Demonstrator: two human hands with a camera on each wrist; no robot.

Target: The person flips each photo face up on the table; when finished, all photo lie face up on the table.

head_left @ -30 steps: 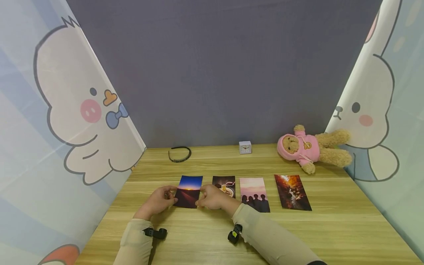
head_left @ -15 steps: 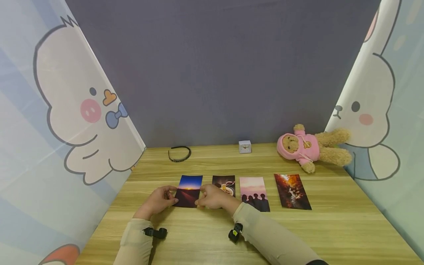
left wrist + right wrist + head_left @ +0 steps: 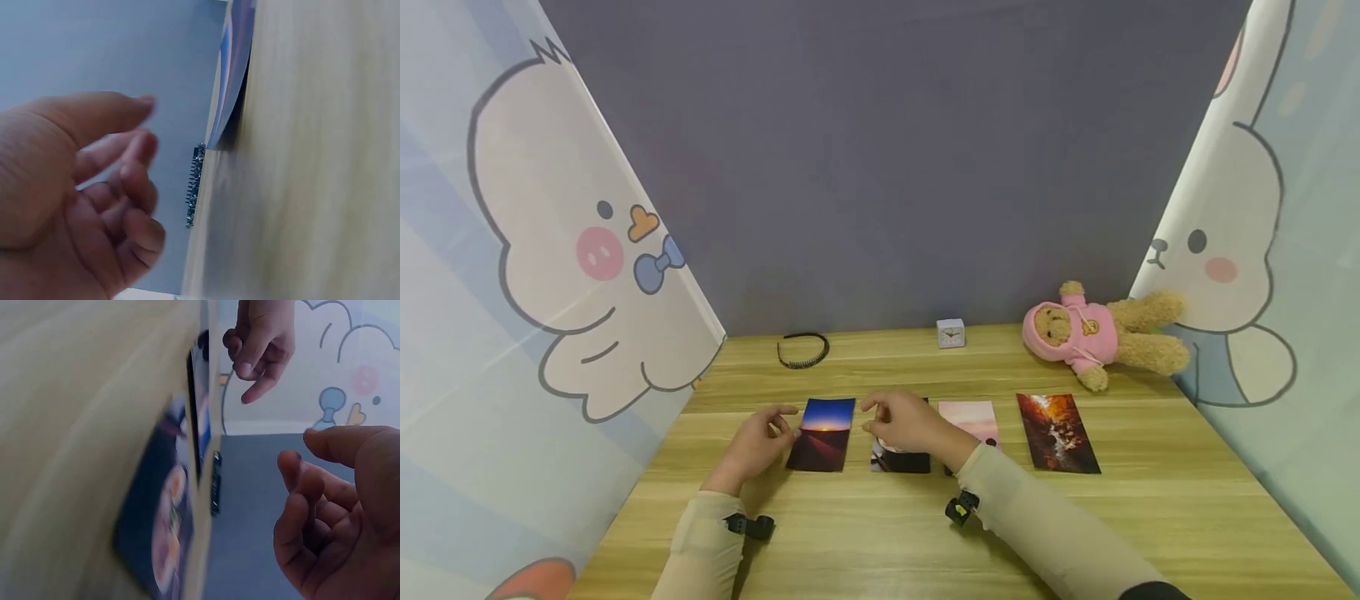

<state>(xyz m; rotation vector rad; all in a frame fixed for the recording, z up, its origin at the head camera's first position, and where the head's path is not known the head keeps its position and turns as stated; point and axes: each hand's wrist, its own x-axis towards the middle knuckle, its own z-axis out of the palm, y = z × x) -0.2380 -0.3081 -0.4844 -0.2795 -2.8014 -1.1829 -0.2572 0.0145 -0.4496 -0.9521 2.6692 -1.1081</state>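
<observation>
A sunset photo print (image 3: pixel 823 435) lies on the table, its corner curling slightly up in the left wrist view. My left hand (image 3: pixel 757 447) hovers beside its left edge, fingers loosely bent, holding nothing. Raised over a food photo (image 3: pixel 904 462) is my right hand (image 3: pixel 910 421), with thumb and fingers apart and nothing between them. It hides much of that print. A pink-sky photo (image 3: pixel 967 414) comes next to it, its lower part covered by my right forearm. Farther right lies an autumn stream photo (image 3: pixel 1060 435). Both hands, empty, show in the right wrist view.
Along the back of the table lie a black toothed headband (image 3: pixel 803 351), a small white clock (image 3: pixel 951 333) and a teddy bear (image 3: pixel 1093 333) in a pink hoodie. A dark grey panel (image 3: pixel 887 167) rises behind, with cartoon-printed cloths at both sides.
Both hands have let go of the sunset photo's edges. My right hand has lifted and moved right over the food photo; my left has drawn slightly away. The view has shifted a little.
</observation>
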